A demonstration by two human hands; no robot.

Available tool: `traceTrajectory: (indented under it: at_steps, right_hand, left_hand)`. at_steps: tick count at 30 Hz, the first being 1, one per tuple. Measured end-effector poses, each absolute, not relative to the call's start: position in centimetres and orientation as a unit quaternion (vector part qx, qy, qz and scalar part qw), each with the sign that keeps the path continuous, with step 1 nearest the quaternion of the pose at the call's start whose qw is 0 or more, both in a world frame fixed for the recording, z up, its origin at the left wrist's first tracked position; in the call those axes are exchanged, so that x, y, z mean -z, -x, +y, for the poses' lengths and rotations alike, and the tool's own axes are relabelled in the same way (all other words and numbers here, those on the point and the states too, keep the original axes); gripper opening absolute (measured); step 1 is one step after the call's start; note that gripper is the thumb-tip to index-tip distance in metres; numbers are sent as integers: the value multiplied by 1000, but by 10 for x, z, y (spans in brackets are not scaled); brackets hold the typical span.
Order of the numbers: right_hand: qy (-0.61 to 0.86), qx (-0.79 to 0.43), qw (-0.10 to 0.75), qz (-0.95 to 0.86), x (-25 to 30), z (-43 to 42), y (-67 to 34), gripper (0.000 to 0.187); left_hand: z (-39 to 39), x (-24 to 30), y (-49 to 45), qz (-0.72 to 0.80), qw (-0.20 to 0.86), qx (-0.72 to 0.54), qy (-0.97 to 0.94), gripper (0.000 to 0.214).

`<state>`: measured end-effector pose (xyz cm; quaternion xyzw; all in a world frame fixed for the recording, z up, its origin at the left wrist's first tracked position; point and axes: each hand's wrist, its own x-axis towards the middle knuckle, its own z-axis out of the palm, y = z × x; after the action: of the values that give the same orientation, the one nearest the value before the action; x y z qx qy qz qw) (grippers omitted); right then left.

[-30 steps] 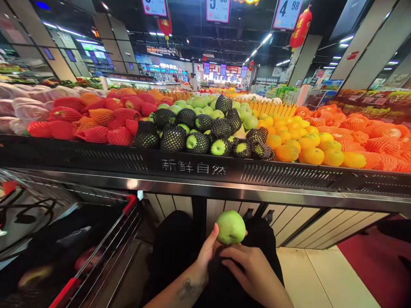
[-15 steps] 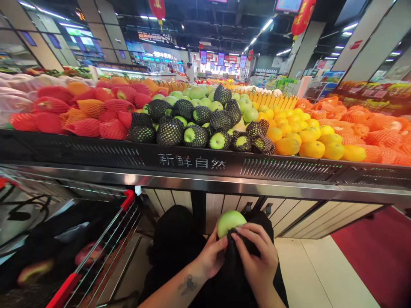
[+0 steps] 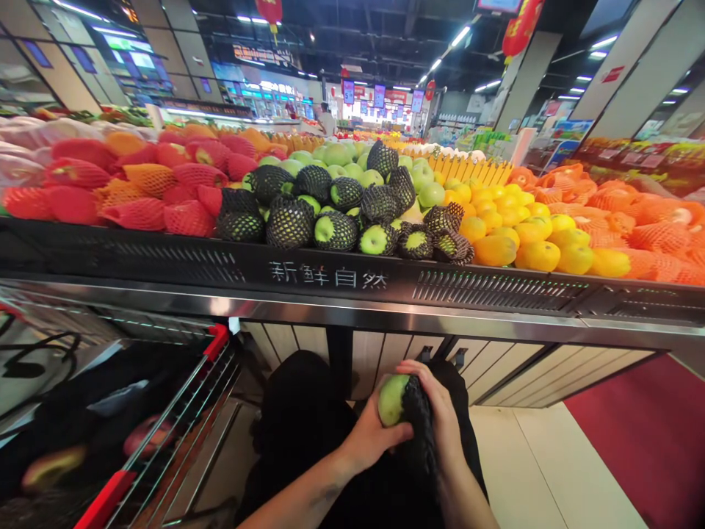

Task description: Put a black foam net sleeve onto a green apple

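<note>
Supermarket aisle, lamps overhead. Above the hands, a long fruit surface (image 3: pixel 352 283) carries netted green apples (image 3: pixel 335 202), red-netted fruit left, oranges (image 3: pixel 537 250) right. Shopping cart (image 3: pixel 165 433) left of the hands. Left hand (image 3: pixel 370 437) cups a green apple (image 3: pixel 392 399) from below; right hand (image 3: pixel 440 411) curls over it, gripping a black net sleeve (image 3: pixel 419 433) against its right side. Apple smooth, pale green, held low, close to the body.

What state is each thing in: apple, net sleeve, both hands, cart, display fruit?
green apple: held low in front of the stand, partly covered by the sleeve
black net sleeve: drawn over the apple's right side
left hand: gripping the apple from below
right hand: gripping the sleeve over the apple
shopping cart: at left, holds fruit
display apples: stacked, some sleeved, some bare
</note>
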<state>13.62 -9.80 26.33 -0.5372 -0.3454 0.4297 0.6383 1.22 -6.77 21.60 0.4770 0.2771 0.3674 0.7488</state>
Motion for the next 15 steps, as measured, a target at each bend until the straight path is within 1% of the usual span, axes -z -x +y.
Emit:
traceTrajectory:
  at_steps: [2, 3, 5, 6, 8, 11, 13, 15]
  right_hand:
    - [483, -551, 636, -244, -255, -94, -132, 43]
    - [455, -601, 628, -194, -250, -92, -130, 45]
    - [402, -676, 606, -123, -238, -88, -127, 47]
    - [381, -694, 602, -104, -233, -85, -126, 47]
    - [359, -701, 611, -80, -223, -81, -126, 47]
    - [360, -673, 643, -63, -216, -76, -129, 49]
    - [356, -675, 644, -56, -214, -75, -132, 49]
    - [351, -695, 625, -63, -210, -76, -133, 51]
  left_hand:
    - [-61, -222, -7, 321, 658, -375, -568, 66]
    - [-57, -226, -3, 356, 605, -358, -615, 60]
    - [-50, -231, 4, 427, 500, -304, -689, 54]
    - [-47, -232, 6, 452, 461, -282, -710, 53]
    - [-45, -233, 8, 470, 416, -255, -735, 53]
    - [-48, -232, 4, 474, 375, -277, -747, 55]
    - [-50, -233, 0, 464, 344, -310, -755, 49]
    - [-51, -236, -3, 442, 346, -328, -760, 41]
